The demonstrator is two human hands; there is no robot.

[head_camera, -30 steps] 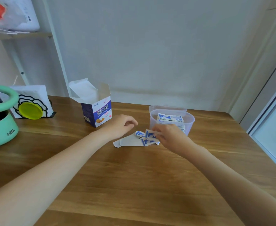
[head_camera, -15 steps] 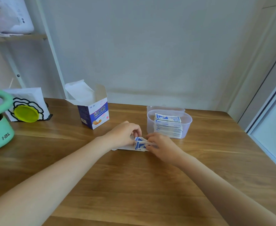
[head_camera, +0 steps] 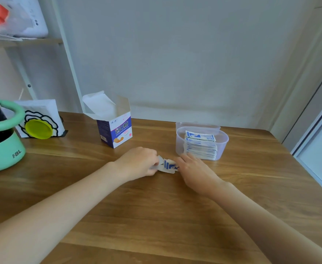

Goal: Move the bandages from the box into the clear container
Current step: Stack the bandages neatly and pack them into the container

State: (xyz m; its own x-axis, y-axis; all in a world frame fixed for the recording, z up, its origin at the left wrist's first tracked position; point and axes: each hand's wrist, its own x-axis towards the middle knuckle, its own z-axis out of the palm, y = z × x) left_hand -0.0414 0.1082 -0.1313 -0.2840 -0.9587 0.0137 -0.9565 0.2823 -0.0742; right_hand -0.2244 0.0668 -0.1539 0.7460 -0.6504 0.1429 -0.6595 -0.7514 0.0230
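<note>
Light: soft, even daylight, brighter toward the right edge.
Shadows: faint, under both forearms on the table.
Glare: mild sheen on the wood.
Blur: slight softness around the hands.
Distortion: wide-angle bending of edge lines.

Open wooden tabletop in front, wide lane between both forearms. Open-flapped blue-and-white cardboard box and clear plastic container stand well apart, bare gap between. Mint-green round appliance blocks left edge.
</note>
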